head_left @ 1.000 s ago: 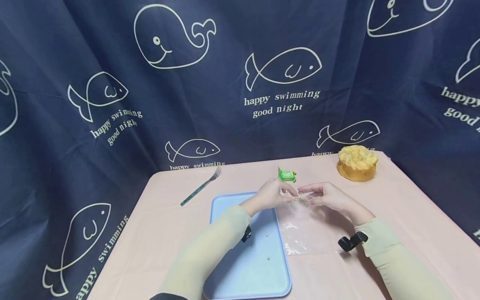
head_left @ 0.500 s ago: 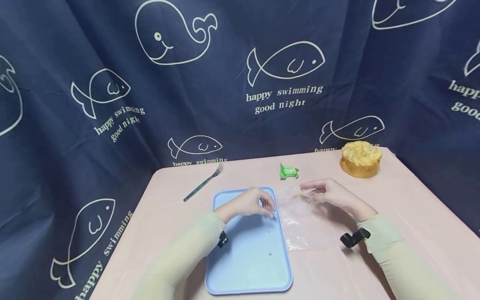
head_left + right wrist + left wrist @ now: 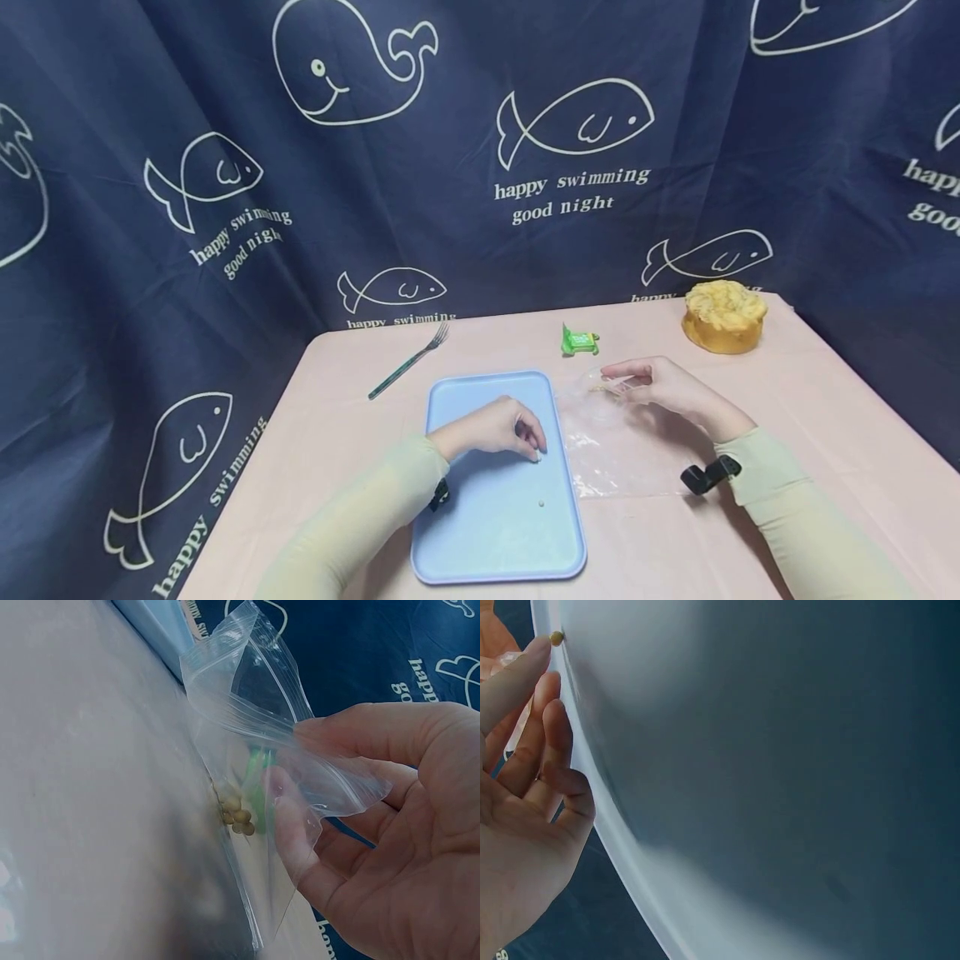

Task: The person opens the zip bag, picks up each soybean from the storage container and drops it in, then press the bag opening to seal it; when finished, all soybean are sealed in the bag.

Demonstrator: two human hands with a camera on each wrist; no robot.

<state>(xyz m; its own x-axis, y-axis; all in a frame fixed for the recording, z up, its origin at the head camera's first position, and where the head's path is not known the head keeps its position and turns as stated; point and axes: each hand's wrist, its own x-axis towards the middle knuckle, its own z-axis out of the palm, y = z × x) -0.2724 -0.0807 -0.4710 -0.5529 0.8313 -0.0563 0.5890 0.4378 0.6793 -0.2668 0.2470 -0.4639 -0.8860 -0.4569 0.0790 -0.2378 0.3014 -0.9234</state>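
My left hand hovers low over a light blue tray. Its index fingertip touches a small yellow bean lying there. In the left wrist view the same bean sits at the tip of that hand, whose fingers are loosely bent. A second bean lies nearer on the tray. My right hand pinches the mouth of a clear zip bag and holds it up. The right wrist view shows that hand gripping the bag, with several beans inside.
The pink table also carries a green-handled fork at the back left, a small green packet behind the bag and a round yellow cake at the back right. A dark blue curtain with fish prints stands behind.
My left hand left the bag's mouth and came back and down over the tray to the bean. My right hand kept holding the bag in the same place.
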